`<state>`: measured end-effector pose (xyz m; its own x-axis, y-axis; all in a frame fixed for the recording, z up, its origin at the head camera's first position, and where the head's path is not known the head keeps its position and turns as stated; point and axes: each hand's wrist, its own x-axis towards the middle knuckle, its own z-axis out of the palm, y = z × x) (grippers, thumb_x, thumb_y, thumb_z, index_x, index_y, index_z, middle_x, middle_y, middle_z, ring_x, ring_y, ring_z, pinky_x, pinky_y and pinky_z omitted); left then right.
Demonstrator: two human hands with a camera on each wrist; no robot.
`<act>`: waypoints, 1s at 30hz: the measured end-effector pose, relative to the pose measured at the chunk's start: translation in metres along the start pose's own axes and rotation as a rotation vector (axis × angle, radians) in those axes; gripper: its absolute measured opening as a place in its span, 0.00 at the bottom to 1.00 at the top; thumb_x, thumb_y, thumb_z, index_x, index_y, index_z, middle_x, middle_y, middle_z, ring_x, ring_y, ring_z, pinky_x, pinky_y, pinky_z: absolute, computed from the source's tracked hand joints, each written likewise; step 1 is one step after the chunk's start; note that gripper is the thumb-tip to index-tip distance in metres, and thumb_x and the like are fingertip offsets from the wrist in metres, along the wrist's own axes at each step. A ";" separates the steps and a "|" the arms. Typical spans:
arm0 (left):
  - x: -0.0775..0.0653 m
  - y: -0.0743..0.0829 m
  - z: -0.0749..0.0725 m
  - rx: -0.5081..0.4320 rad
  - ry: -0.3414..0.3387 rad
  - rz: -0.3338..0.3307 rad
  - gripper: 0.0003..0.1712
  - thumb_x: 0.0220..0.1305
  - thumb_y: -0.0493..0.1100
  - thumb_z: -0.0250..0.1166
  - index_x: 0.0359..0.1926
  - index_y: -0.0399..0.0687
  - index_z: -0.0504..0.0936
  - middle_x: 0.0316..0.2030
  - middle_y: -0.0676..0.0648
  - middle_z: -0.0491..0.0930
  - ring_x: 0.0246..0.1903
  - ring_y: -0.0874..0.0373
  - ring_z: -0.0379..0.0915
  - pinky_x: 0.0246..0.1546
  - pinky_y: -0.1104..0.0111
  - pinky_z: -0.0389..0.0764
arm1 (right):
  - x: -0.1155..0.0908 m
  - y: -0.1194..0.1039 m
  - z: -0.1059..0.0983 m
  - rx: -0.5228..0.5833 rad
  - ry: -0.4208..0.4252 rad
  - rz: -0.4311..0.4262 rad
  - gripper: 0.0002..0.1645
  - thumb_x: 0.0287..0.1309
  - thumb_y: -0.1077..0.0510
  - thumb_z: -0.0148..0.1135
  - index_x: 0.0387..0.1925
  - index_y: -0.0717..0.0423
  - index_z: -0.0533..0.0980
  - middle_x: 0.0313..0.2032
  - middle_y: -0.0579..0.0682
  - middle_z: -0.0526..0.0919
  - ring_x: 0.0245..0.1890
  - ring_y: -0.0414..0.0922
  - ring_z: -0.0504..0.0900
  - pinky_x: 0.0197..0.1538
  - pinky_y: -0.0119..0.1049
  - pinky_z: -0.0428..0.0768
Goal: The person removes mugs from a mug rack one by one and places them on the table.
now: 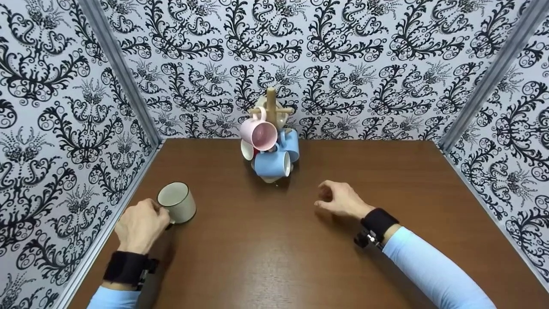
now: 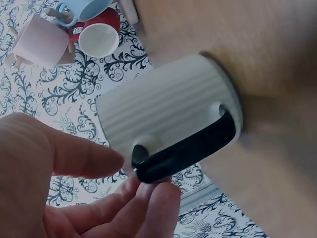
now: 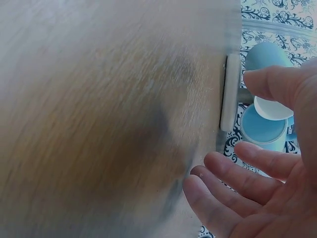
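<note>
A cream ribbed mug (image 1: 182,207) with a dark rim and a black handle (image 2: 185,151) stands upright on the left of the table. My left hand (image 1: 140,225) is at its near-left side, thumb and fingers pinching the upper end of the handle. In the left wrist view, the thumb (image 2: 91,157) lies on one side of that end and the curled fingers (image 2: 161,203) on the other. Farther right, my right hand (image 1: 342,200) hovers low over the wood with its fingers loosely bent, holding nothing.
A wooden mug tree (image 1: 271,101) stands at the back middle, hung with a pink mug (image 1: 253,131), a light blue mug (image 1: 269,164), another blue mug (image 1: 291,143) and a red mug (image 2: 106,20). Patterned walls (image 1: 300,56) enclose the brown table (image 1: 257,240) at the back and sides.
</note>
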<state>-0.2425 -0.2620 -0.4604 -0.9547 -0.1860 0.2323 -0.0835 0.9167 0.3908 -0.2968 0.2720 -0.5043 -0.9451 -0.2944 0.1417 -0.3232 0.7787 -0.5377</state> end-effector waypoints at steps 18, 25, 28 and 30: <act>0.003 0.031 -0.012 0.004 0.210 0.151 0.12 0.65 0.46 0.61 0.28 0.45 0.84 0.23 0.36 0.83 0.18 0.38 0.76 0.15 0.49 0.69 | 0.007 0.001 0.000 0.095 0.093 0.032 0.35 0.58 0.47 0.77 0.61 0.62 0.78 0.51 0.60 0.88 0.53 0.57 0.86 0.58 0.54 0.81; -0.002 0.047 0.013 -0.051 0.242 0.304 0.10 0.64 0.47 0.65 0.26 0.53 0.82 0.21 0.44 0.84 0.19 0.34 0.79 0.16 0.42 0.74 | 0.010 -0.001 0.001 0.138 0.096 0.079 0.38 0.59 0.44 0.76 0.64 0.61 0.77 0.56 0.63 0.86 0.56 0.60 0.84 0.61 0.56 0.79; -0.003 0.051 0.022 -0.061 0.234 0.380 0.10 0.63 0.48 0.67 0.26 0.53 0.83 0.20 0.46 0.84 0.19 0.34 0.80 0.17 0.42 0.76 | 0.011 -0.002 0.002 0.154 0.093 0.082 0.38 0.59 0.44 0.77 0.64 0.60 0.77 0.55 0.63 0.86 0.55 0.60 0.84 0.60 0.55 0.80; -0.003 0.053 0.026 -0.064 0.224 0.420 0.09 0.63 0.47 0.68 0.27 0.53 0.84 0.21 0.47 0.84 0.20 0.37 0.80 0.18 0.43 0.77 | 0.011 -0.003 0.004 0.165 0.091 0.087 0.37 0.59 0.44 0.77 0.63 0.59 0.77 0.54 0.63 0.86 0.55 0.59 0.85 0.60 0.55 0.80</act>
<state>-0.2515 -0.2038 -0.4635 -0.8165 0.1178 0.5652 0.3208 0.9065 0.2745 -0.3064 0.2644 -0.5042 -0.9719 -0.1732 0.1595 -0.2354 0.6954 -0.6790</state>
